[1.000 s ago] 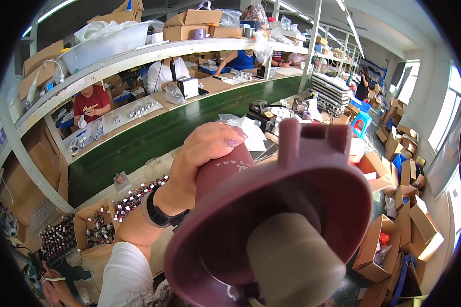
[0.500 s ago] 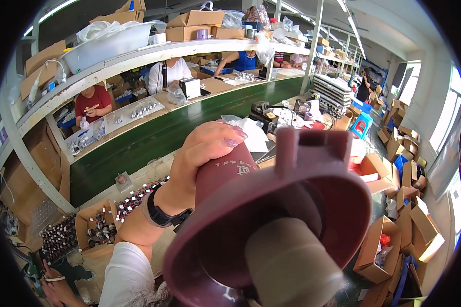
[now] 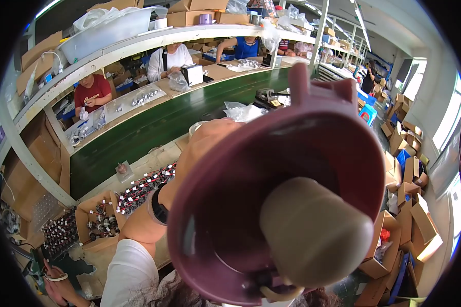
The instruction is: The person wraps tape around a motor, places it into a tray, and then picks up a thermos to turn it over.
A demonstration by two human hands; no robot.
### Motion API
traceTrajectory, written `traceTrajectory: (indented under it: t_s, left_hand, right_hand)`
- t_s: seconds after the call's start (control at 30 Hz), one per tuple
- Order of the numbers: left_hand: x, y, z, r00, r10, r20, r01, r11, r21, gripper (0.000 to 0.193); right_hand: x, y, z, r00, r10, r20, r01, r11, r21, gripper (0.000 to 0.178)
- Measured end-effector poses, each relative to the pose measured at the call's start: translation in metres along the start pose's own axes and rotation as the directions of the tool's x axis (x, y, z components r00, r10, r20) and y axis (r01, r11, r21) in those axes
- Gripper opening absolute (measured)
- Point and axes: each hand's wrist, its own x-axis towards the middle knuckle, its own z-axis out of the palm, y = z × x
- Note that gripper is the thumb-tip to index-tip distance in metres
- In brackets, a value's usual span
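Observation:
A large maroon plastic housing [image 3: 225, 169] with a flared, bell-shaped mouth fills the middle, its opening toward me. Inside it stands a rounded grey-beige cylinder [image 3: 315, 230], and two upright tabs rise from the upper rim. A short beige loop [image 3: 281, 293] shows at the lower rim. My left hand [image 3: 210, 137] is wrapped round the narrower body behind the flare; most of its fingers are hidden by the housing. A dark wristwatch sits on that wrist, below which comes a white sleeve. Nothing of my right hand shows.
A green conveyor belt [image 3: 138, 138] crosses ahead, with people seated beyond it under a white shelf [image 3: 200, 37]. An open carton of small wired parts [image 3: 100, 225] and rows of similar parts lie left. Another person's hand [image 3: 61, 286] is lower left. Open cartons [image 3: 420, 230] crowd the right.
The maroon housing has come up and tilted so its mouth faces me more squarely, covering more of my left hand. The inner cylinder has shifted right and up in view.

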Motion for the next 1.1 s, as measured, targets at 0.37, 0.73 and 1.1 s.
traceTrajectory:
  t_s: [0.37,0.73,1.1]
  left_hand:
    - [-0.023,-0.002,0.025,0.876,-0.107,-0.471,-0.059,0.944,-0.324,0.042]
    - [-0.009,0.003,0.000,0.917,0.084,-0.390,-0.112,0.993,-0.049,0.054]
    - [-0.003,0.006,0.003,0.895,0.084,-0.439,-0.118,0.992,-0.051,0.052]
  right_hand:
    - [0.000,-0.004,0.003,1.000,-0.030,0.004,0.030,1.000,0.008,0.013]
    - [0.003,-0.008,0.006,0.999,-0.040,-0.001,0.040,0.999,0.024,0.012]
    - [0.001,0.001,0.003,0.998,-0.057,-0.010,0.057,0.998,0.003,0.012]
